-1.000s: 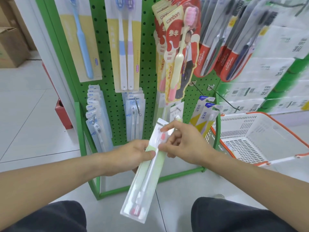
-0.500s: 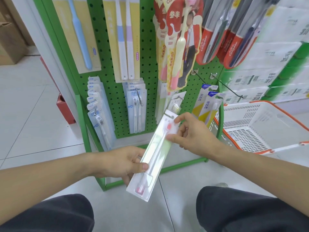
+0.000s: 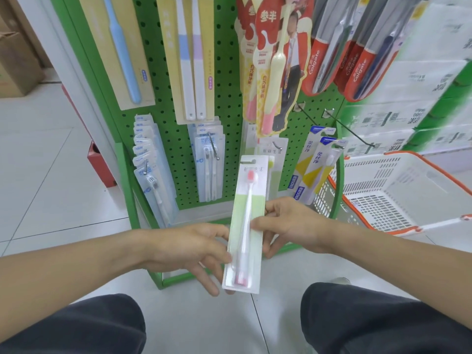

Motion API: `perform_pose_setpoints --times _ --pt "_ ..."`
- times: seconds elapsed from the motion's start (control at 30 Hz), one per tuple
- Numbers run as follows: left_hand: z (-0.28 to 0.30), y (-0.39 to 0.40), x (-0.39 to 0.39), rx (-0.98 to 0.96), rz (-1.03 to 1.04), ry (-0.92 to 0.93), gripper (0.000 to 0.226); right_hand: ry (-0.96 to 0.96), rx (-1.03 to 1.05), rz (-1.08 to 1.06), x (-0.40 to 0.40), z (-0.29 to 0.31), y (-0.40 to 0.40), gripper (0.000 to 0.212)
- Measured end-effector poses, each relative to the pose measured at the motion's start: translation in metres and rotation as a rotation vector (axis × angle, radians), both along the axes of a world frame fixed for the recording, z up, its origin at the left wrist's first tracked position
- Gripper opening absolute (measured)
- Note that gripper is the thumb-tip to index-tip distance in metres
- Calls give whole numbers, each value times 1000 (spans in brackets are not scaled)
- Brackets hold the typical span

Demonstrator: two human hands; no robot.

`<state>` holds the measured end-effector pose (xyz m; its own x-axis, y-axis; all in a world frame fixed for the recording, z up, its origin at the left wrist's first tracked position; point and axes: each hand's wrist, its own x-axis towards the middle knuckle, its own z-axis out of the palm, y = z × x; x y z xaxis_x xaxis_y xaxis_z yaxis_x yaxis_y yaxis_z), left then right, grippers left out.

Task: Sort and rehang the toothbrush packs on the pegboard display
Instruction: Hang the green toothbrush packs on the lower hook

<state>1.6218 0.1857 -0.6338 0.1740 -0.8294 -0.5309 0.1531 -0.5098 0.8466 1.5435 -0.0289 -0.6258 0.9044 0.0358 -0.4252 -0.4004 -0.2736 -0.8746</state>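
Both hands hold one toothbrush pack point(image 3: 246, 221) upright in front of the lower part of the pegboard point(image 3: 163, 72). The left hand point(image 3: 196, 249) grips the pack's left edge low down, thumb on the front and fingers curled behind it, some of them showing below near the bottom corner. The right hand point(image 3: 288, 223) pinches the right edge at about mid-height, thumb across the front and fingers behind. The pack is a long clear blister on a white and pale green card, with a white brush whose pink head points up and pink tip sits near the bottom; its hang slot is at the top, just below and in front of a peg point(image 3: 277, 146) that carries similar white packs point(image 3: 273, 149). To the left, on the board's bottom row, hang two bunches of clear blue packs point(image 3: 150, 159), one near the left edge and one nearer the middle. To the right, blue, white and yellow packs point(image 3: 315, 164) hang by the board's right edge. Above them hang yellow-carded brushes point(image 3: 190, 57), a red and cream pack point(image 3: 275, 65) and red Colgate packs point(image 3: 339, 47). A white basket with an orange rim point(image 3: 398, 192) stands on the floor beside the board's right edge. The person's dark trouser knees point(image 3: 383, 320) fill the bottom of the view.
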Motion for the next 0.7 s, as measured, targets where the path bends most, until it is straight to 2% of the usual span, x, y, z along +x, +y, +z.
perform_pose_setpoints --times 0.1,0.17,0.27,0.47,0.63,0.7 --pt "0 3 -5 -31 -26 -38 52 1 25 -72 2 -1 1 24" --pt "-3 2 -9 -59 -13 -85 59 9 64 -25 0 0 3 24" --pt "-10 1 -13 -85 -27 -133 60 -1 83 63 -3 -1 7 37" --pt "-14 7 -11 -38 -12 -197 62 -46 24 90 -4 -6 10 51" --pt "-14 9 -10 78 32 -475 85 -102 -81 30 -2 -10 19 47" --pt "-11 7 -12 82 40 -517 91 -127 -133 70 -2 -13 22 50"
